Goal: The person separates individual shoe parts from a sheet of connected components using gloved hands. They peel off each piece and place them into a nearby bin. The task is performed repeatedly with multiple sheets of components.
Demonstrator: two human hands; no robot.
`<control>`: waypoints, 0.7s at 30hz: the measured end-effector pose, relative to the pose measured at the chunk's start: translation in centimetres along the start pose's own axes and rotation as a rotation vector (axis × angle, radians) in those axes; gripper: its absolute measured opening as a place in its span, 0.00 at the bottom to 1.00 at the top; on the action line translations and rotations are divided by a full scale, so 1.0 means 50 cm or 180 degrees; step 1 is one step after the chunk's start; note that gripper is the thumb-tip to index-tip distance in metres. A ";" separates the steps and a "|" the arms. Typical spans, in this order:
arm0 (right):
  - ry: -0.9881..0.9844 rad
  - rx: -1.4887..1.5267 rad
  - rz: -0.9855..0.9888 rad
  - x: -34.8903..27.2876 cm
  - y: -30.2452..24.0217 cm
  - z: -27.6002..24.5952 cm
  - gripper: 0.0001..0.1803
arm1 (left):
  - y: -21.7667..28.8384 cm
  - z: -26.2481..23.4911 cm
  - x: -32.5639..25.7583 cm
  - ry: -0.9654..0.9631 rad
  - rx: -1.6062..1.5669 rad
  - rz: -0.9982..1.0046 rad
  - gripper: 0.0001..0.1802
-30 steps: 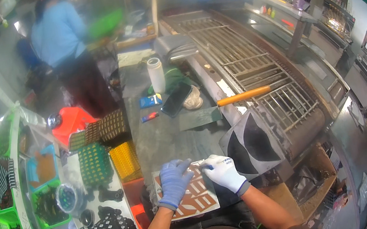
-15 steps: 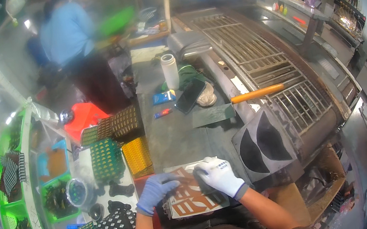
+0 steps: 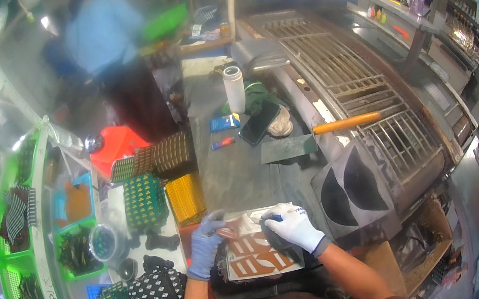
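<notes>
The left hand [image 3: 206, 247], in a blue glove, is pinching the left edge of a flat sheet with orange cut-out shapes [image 3: 261, 255], lying on the grey workbench [image 3: 237, 175] right in front of the person. The right hand [image 3: 290, 229], white-gloved, is pressing down on the sheet, fingers curled.

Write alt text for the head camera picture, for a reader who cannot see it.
Two gloved hands, the left hand in blue and the right hand in white, hold a flat sheet with brown cut-out shapes over a grey workbench. Patterned trays lie to the left, and a white bottle stands further back.
</notes>
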State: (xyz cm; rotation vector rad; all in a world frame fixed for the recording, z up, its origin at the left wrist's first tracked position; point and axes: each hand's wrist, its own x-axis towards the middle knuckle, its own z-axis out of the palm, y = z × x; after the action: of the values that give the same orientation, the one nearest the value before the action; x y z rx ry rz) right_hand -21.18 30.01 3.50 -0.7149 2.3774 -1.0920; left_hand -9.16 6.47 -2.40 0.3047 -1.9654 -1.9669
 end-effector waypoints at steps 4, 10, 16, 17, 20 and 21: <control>-0.0130 -0.0602 -0.0677 -0.015 -0.009 -0.005 0.12 | 0.061 -0.051 -0.036 -0.1022 -0.0540 -0.0866 0.16; -0.0534 -0.1902 -0.0890 -0.025 -0.043 0.018 0.12 | 0.117 0.015 -0.048 -0.1206 0.1937 -0.0599 0.17; -0.1006 0.0054 -0.0374 -0.034 -0.013 0.006 0.14 | 0.087 0.039 -0.063 -0.0840 0.2122 -0.0186 0.15; -0.0872 0.0058 -0.0492 -0.041 -0.007 0.004 0.15 | 0.080 0.032 -0.065 -0.0867 0.2153 -0.0133 0.15; -0.0501 -0.0004 -0.0602 -0.060 0.008 -0.004 0.15 | 0.068 0.013 -0.081 -0.0725 0.2358 0.0682 0.13; -0.0410 0.0064 -0.0436 -0.068 0.015 -0.011 0.15 | 0.072 0.007 -0.090 -0.0625 0.1680 0.0306 0.13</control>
State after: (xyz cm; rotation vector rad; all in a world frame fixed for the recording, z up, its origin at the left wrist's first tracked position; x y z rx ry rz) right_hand -19.06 32.80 3.76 -0.9240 2.2337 -1.0881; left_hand -4.83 8.59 0.78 0.1407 -2.5573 -1.4368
